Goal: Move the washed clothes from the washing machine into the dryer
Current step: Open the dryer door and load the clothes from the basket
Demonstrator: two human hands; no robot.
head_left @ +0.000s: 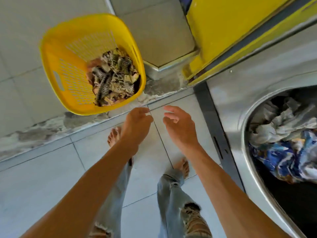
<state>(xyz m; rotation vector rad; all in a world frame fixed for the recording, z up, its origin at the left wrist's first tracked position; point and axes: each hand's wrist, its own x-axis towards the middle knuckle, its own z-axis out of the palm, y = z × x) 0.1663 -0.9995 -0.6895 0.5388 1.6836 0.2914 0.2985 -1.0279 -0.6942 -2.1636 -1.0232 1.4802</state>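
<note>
A yellow laundry basket (56,66) stands on the floor at the upper left, with patterned brown and black clothes (113,76) heaped in its right side. At the right, a steel machine's round opening (247,152) shows grey and blue-white clothes (288,143) inside the drum. My left hand (135,124) and my right hand (178,126) hang side by side over the floor between basket and machine. Both hold nothing, fingers loosely curled.
A yellow machine panel (223,31) rises at the upper right above a raised tiled step (163,48). A worn concrete kerb (85,121) crosses the floor under the basket. My bare feet and ripped jeans (171,194) stand on pale tiles below.
</note>
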